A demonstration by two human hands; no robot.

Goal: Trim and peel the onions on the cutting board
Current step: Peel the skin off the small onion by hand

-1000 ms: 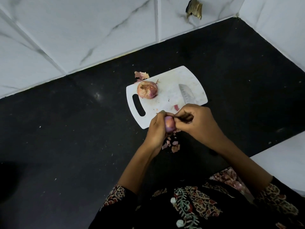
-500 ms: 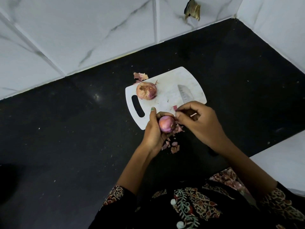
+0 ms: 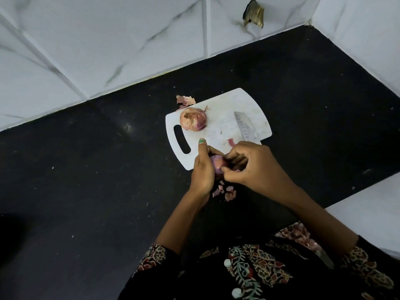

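- Left hand (image 3: 202,169) fingers grip one small onion (image 3: 217,163) above the board's near edge; right hand (image 3: 252,164) fingers pinch its skin.
- One cutting board (image 3: 257,109) on the surface (image 3: 86,169): one unpeeled onion (image 3: 193,121), one knife (image 3: 242,128), handle hidden.
- Held onion mostly covered.

Colours as I log them from my feed:

- Worktop (image 3: 86,169): black, flecked with pale specks.
- Wall tiles (image 3: 108,50): white, grey marble veining.
- Cutting board (image 3: 218,128): white, faintly stained.
- Whole onion (image 3: 193,121) on the board: pinkish tan with purple patches.
- Held onion (image 3: 217,163): pale purple-pink.
- Knife blade (image 3: 243,128): silver grey.
- Peel scraps (image 3: 227,191) by the board's near edge: pink and brownish.
- Peel (image 3: 185,100) at the board's far corner: dusty pink.
- Left hand (image 3: 202,169): thumbnail painted green.
- Sleeves (image 3: 154,256): black, with red, cream and teal floral print.
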